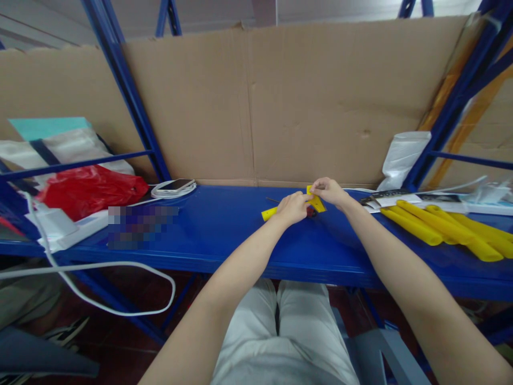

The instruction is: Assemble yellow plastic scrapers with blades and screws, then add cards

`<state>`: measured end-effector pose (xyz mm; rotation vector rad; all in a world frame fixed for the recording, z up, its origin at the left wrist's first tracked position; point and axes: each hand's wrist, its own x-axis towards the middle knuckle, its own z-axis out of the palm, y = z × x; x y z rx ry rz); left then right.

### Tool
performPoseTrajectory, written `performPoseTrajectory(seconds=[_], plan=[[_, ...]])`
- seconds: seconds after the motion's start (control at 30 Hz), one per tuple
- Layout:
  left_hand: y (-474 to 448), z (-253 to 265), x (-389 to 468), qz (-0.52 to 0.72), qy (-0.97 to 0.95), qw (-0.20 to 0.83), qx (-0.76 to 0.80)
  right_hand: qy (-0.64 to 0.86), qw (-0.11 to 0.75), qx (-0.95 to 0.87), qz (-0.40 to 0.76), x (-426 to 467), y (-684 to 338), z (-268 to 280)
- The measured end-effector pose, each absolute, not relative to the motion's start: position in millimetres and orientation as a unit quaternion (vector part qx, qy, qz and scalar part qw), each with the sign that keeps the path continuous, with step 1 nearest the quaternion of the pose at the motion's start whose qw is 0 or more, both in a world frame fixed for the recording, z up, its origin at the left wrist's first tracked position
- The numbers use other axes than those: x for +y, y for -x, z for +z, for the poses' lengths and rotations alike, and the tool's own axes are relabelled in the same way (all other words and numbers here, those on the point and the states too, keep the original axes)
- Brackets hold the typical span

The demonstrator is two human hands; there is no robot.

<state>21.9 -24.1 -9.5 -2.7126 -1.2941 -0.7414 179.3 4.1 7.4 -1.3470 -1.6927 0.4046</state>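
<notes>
My left hand [294,207] is closed over the blue shelf top, with a yellow tube-like end [269,214] sticking out on its left side. Pinched in the fingers of my right hand [329,191] is a flat yellow piece [319,205] with small dark marks. The fingertips of both hands meet at this piece. A small red and dark object [311,212] shows just below them, partly hidden by my left hand. Behind my left hand lies a thin dark rod [272,199]. Whether the two yellow parts are one thing is hidden by my hand.
Several yellow tubes [444,227] lie at the right. A phone [176,185] rests on a coiled white cable, near a red plastic bag [94,187] and a white power strip [84,227]. Cardboard [304,107] walls the back. Another person's leg [28,294] shows lower left.
</notes>
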Motion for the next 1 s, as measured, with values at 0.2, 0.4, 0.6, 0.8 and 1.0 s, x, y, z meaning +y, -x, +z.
performPoseTrajectory(seconds=[0.2,0.4,0.6,0.8,1.0], plan=[[-22.1,-9.0,-26.2,-0.224,0.878,0.05,-0.419,0.565,0.467,-0.641,0.228,1.2,-176.1,9.4],[-22.9,-9.3,-26.9,-0.217,0.877,0.052,-0.425,0.587,0.509,-0.566,0.276,-0.1,-170.9,11.6],[-22.1,-7.7,-26.5,-0.257,0.857,0.03,-0.446,0.602,0.434,-0.584,0.329,-5.0,-177.3,14.0],[-20.2,-7.4,-24.7,-0.269,0.842,0.009,-0.468,0.593,0.4,-0.594,0.368,-13.7,-173.9,16.7],[-21.4,-5.7,-26.2,-0.236,0.834,0.005,-0.499,0.584,0.407,-0.592,0.378,-11.4,-169.9,15.1]])
